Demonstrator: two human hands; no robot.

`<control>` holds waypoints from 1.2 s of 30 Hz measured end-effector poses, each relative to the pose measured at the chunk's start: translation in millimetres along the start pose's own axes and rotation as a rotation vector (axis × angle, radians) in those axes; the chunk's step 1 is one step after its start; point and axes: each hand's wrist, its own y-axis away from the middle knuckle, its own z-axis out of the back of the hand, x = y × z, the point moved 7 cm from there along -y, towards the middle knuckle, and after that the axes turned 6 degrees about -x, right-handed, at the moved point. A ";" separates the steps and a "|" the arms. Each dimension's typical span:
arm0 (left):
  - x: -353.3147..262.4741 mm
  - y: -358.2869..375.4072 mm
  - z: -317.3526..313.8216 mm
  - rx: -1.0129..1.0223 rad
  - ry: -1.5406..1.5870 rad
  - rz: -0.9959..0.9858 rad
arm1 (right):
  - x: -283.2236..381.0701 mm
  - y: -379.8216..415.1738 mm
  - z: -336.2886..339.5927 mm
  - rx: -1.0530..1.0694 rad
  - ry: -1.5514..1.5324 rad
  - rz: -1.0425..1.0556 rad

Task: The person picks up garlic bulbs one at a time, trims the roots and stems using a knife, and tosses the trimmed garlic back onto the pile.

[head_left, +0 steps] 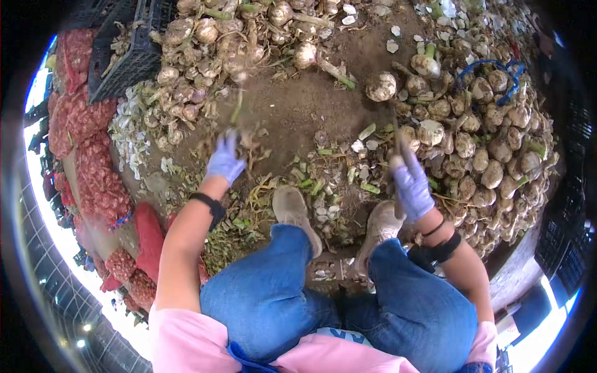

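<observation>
My left hand (226, 160), in a light purple glove, is over the dirt floor with its fingers apart and nothing in them. A blurred green stem (236, 107) shows just beyond its fingertips. My right hand (411, 185), gloved too, is wrapped round the handle of a tool whose thin dark blade (395, 121) points away from me. Beyond the blade lies a large garlic bulb (381, 86). A big heap of trimmed garlic bulbs (479, 158) rises to the right of my right hand. Untrimmed garlic with stems (208, 31) is piled at the upper left.
Cut stems and peels (317, 180) litter the ground around my shoes (292, 208). A black crate (127, 56) stands at the upper left, beside red mesh sacks (93, 161). Blue cord (513, 81) lies on the right heap. Dark crates (563, 236) stand at the far right.
</observation>
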 end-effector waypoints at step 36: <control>-144.7 95.5 136.2 -0.123 1.102 -0.833 | 139.5 82.4 -120.1 0.489 0.977 1.017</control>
